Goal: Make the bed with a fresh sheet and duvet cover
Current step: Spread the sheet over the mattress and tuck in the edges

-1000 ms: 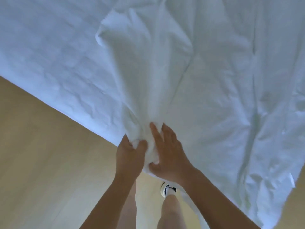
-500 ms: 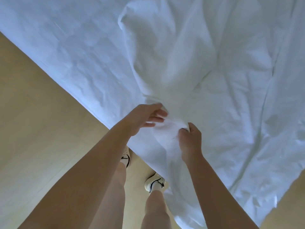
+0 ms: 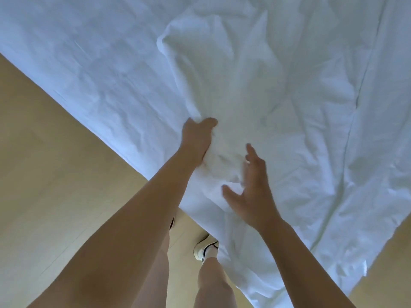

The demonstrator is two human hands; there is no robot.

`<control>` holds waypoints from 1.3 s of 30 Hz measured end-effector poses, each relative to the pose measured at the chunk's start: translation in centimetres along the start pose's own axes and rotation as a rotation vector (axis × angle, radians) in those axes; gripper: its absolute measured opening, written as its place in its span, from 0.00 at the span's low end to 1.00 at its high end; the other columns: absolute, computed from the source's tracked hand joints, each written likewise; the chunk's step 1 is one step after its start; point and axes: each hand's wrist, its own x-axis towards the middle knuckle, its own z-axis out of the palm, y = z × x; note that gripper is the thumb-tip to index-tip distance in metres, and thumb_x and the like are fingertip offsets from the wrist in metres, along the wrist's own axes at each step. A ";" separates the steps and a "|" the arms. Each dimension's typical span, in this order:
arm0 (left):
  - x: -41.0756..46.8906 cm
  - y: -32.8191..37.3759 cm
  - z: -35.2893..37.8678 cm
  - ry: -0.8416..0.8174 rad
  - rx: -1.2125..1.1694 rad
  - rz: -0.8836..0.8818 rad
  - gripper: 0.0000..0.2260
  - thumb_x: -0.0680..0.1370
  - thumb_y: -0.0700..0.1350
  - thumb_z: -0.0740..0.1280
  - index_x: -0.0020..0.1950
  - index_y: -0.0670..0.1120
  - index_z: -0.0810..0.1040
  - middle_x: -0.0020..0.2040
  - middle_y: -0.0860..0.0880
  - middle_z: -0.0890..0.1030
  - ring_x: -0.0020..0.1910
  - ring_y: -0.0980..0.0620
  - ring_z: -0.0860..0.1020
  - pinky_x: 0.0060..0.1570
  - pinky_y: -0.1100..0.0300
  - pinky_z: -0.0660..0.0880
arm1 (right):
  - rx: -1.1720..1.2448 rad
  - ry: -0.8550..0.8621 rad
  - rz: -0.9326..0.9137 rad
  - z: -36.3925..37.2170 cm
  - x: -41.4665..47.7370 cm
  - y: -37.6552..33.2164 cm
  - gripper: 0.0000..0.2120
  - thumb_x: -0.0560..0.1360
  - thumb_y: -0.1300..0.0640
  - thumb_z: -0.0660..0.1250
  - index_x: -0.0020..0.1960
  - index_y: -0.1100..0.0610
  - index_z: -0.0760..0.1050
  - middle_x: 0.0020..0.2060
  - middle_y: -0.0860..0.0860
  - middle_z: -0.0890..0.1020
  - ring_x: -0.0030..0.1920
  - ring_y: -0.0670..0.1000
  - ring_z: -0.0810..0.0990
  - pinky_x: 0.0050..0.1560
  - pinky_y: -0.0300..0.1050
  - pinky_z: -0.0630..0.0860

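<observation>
Landmark: the ridge [image 3: 213,70], a raised, bunched fold of the white cloth [image 3: 311,130] that runs away from me.
Left hand [image 3: 196,138]: at the near end of the ridge, with my fingers curled into the gathered cloth and gripping it.
Right hand [image 3: 253,196]: just right of the ridge's near end, fingers spread and holding nothing; I cannot tell whether the palm touches the cloth.
Change: half a second ago my right hand pinched the fold and my left hand lay loosely over it; now the grip has passed to my left hand and my right hand has let go.
Meaning: I judge this to be hand-over-hand gathering, so the cloth is being drawn toward me and is not yet laid smooth.
Cloth, place: it spreads to both sides of the ridge, and right of the ridge it spills past its near end toward the floor [image 3: 55,174].
Cloth, look: white, thin and heavily creased, flatter left of the ridge, with long folds to its right. I cannot tell whether it is a sheet or a duvet cover.
Below the ridge's near end: my shoe [image 3: 203,250] on the pale floor.
</observation>
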 end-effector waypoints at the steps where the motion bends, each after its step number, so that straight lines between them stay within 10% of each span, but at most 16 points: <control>1: -1.3 0.1 -1.7 0.117 0.082 0.128 0.06 0.74 0.42 0.68 0.49 0.44 0.76 0.39 0.48 0.79 0.35 0.50 0.78 0.38 0.59 0.74 | -0.073 -0.063 -0.102 1.0 0.0 -0.9 0.44 0.67 0.47 0.68 0.75 0.44 0.46 0.67 0.40 0.61 0.67 0.45 0.62 0.63 0.35 0.64; 4: -5.1 -1.5 -9.8 0.383 0.436 0.281 0.11 0.74 0.43 0.68 0.55 0.46 0.73 0.42 0.51 0.77 0.41 0.49 0.76 0.41 0.59 0.69 | -0.388 -0.378 -0.131 5.4 0.1 -3.7 0.36 0.72 0.49 0.65 0.75 0.45 0.52 0.71 0.48 0.60 0.67 0.51 0.62 0.60 0.43 0.67; 8: -6.2 -6.1 -18.7 0.476 0.659 0.010 0.13 0.74 0.47 0.71 0.45 0.42 0.69 0.39 0.46 0.74 0.44 0.42 0.74 0.39 0.55 0.66 | -0.641 -0.487 -0.183 11.3 -0.5 -4.4 0.21 0.74 0.60 0.57 0.67 0.55 0.64 0.62 0.52 0.68 0.56 0.56 0.71 0.46 0.46 0.69; 13: -1.4 -5.2 -20.4 -0.042 -0.081 -0.179 0.14 0.79 0.51 0.61 0.46 0.43 0.81 0.43 0.47 0.82 0.43 0.49 0.80 0.46 0.59 0.74 | -0.468 -0.484 -0.055 11.9 0.7 -3.7 0.24 0.77 0.55 0.60 0.71 0.54 0.60 0.67 0.51 0.64 0.64 0.55 0.67 0.59 0.47 0.68; 17: 3.4 -2.9 -18.4 -0.038 -0.333 -0.337 0.20 0.82 0.52 0.57 0.34 0.44 0.74 0.27 0.47 0.77 0.22 0.53 0.75 0.28 0.66 0.73 | -0.334 -0.443 -0.003 10.5 1.3 -3.3 0.23 0.77 0.56 0.62 0.71 0.57 0.62 0.68 0.51 0.66 0.68 0.53 0.65 0.63 0.41 0.64; 23: 5.1 -2.9 -12.8 0.224 0.715 0.081 0.27 0.68 0.64 0.71 0.54 0.46 0.69 0.50 0.51 0.70 0.48 0.51 0.71 0.49 0.56 0.70 | -0.213 -0.321 0.119 9.4 2.5 -4.3 0.24 0.77 0.57 0.63 0.71 0.57 0.63 0.67 0.51 0.67 0.68 0.51 0.66 0.66 0.47 0.66; 27: 5.3 -2.8 -11.6 0.429 0.516 0.048 0.37 0.67 0.60 0.74 0.68 0.49 0.61 0.63 0.47 0.63 0.61 0.47 0.66 0.57 0.52 0.69 | -0.222 -0.305 0.137 9.1 3.5 -4.6 0.24 0.76 0.58 0.63 0.71 0.57 0.62 0.66 0.52 0.67 0.67 0.51 0.66 0.63 0.43 0.66; 31: 3.5 -1.7 -12.5 0.206 0.131 0.091 0.22 0.72 0.40 0.69 0.60 0.48 0.60 0.51 0.45 0.73 0.37 0.50 0.76 0.23 0.59 0.76 | -0.276 -0.271 0.191 9.5 4.6 -5.2 0.31 0.74 0.51 0.66 0.73 0.55 0.60 0.67 0.52 0.66 0.69 0.54 0.62 0.68 0.49 0.63; 36: -2.1 -1.9 -14.4 0.173 0.857 0.834 0.21 0.70 0.39 0.63 0.63 0.48 0.69 0.49 0.45 0.80 0.42 0.44 0.80 0.35 0.60 0.74 | 0.396 -0.346 0.330 10.1 5.6 -9.1 0.26 0.66 0.39 0.67 0.57 0.54 0.72 0.48 0.39 0.78 0.52 0.40 0.77 0.54 0.42 0.73; 39: -3.9 -4.5 -14.4 -0.209 0.843 0.737 0.18 0.67 0.41 0.62 0.57 0.44 0.76 0.49 0.47 0.79 0.43 0.46 0.79 0.38 0.58 0.75 | 0.537 -0.200 0.435 10.7 7.2 -10.1 0.13 0.72 0.53 0.69 0.52 0.60 0.78 0.40 0.48 0.82 0.45 0.48 0.81 0.46 0.43 0.77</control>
